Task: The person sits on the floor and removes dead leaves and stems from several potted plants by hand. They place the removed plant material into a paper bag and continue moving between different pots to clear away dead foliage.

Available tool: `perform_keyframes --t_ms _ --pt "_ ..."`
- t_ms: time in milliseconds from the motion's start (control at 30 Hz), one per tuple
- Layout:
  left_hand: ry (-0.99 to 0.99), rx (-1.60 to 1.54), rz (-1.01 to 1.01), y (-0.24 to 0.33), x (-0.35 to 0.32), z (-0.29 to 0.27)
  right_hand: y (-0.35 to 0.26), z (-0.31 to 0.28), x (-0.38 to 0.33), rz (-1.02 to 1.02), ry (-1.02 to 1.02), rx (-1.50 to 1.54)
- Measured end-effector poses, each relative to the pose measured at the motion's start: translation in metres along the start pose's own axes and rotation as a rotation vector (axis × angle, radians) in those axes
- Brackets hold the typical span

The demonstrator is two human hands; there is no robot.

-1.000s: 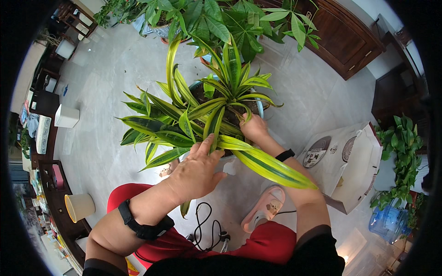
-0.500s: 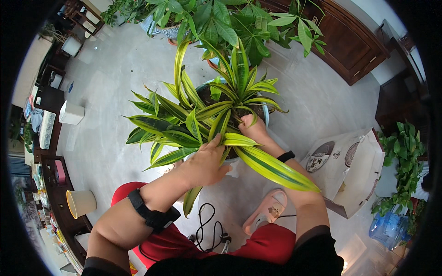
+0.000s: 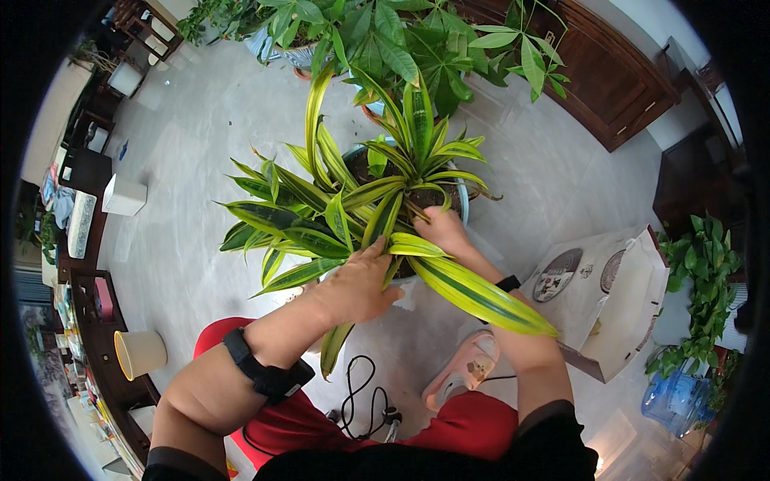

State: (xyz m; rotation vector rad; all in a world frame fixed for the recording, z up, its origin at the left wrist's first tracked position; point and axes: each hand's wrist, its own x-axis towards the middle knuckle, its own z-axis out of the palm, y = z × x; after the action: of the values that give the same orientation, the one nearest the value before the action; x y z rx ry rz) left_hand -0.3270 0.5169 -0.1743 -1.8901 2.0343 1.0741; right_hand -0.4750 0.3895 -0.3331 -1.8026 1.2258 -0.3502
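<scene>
Grey floor (image 3: 545, 176), plant (image 3: 373, 191) at both hands (image 3: 361, 284) (image 3: 443, 231)

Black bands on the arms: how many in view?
2: a thick band round the left forearm, a thinner band round the right wrist. Any under a sleeve would be hidden.

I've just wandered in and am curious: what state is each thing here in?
Snake plant: potted, leaves splayed
Blue pot: upright, soil inside
Left hand: on leaves, fingers extended
Right hand: at the soil, grip unclear
Printed white box or bag: open
Cabinet door: closed
Cream bin: upright
Black cable: loosely looped
Pink slipper: worn
</scene>
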Motion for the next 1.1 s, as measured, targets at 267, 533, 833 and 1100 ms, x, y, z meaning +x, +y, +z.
perform_keyframes --t_ms 267,533,833,1100 --pt "0.027 0.029 0.017 0.004 -0.005 -0.002 0.015 -0.04 -0.025 0.049 0.073 -0.51" --pt "0.028 0.018 0.025 0.01 -0.005 -0.005 0.037 -0.034 0.021 -0.305 0.419 -0.789" --pt "0.002 0.043 0.028 0.007 -0.006 -0.006 0.043 -0.025 0.027 -0.283 0.242 -0.756" --pt "0.008 0.075 0.027 0.009 -0.003 -0.004 0.032 0.0 0.022 -0.119 0.171 -0.51"
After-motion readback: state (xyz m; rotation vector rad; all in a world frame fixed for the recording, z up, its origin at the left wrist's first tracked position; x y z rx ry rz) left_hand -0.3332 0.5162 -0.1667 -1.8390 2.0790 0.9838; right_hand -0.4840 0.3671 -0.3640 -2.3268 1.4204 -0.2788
